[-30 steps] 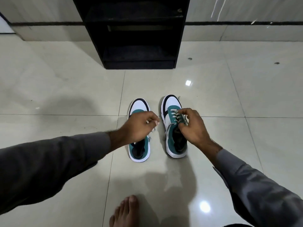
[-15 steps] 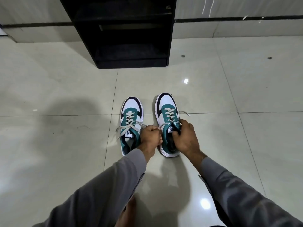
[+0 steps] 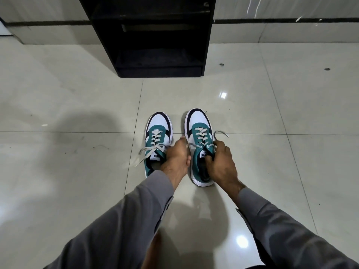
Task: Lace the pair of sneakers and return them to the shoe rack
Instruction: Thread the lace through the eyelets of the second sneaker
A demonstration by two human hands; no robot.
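Premises appear domestic, most likely an entrance area or hallway of a home. Evidence: glossy pale floor tiles [image 3: 77, 98] with thin joints, a matching tiled wall [image 3: 281, 8] with a dark band, and a black open shoe rack [image 3: 155, 45] against that wall. A pair of sneakers [image 3: 198, 133] stands on the floor before the rack.

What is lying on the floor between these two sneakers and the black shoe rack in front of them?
Nothing visible. Only bare tile lies between the left sneaker, the right sneaker and the shoe rack. Its bottom shelf looks open, though it is dark inside.
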